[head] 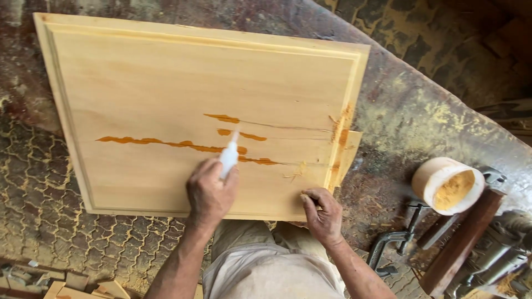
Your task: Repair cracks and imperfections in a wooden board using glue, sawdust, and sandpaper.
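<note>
A pale wooden panel [166, 83] with a raised frame lies on a stained worktable [410, 111]. Orange-brown filler streaks [183, 145] run along cracks near its middle and at its right edge. My left hand [209, 194] holds a small white squeeze bottle [229, 156], nozzle pointing up at a streak. My right hand [324, 213] rests on the panel's near right corner, fingers curled, pressing down on the wood.
A round white cup [438, 174] of yellow-brown sawdust powder sits at the right on the table. A metal clamp [390, 243], a dark wooden bar [463, 241] and a power tool [499, 252] lie below it. Patterned paving [50, 205] and wood offcuts [83, 288] show at left.
</note>
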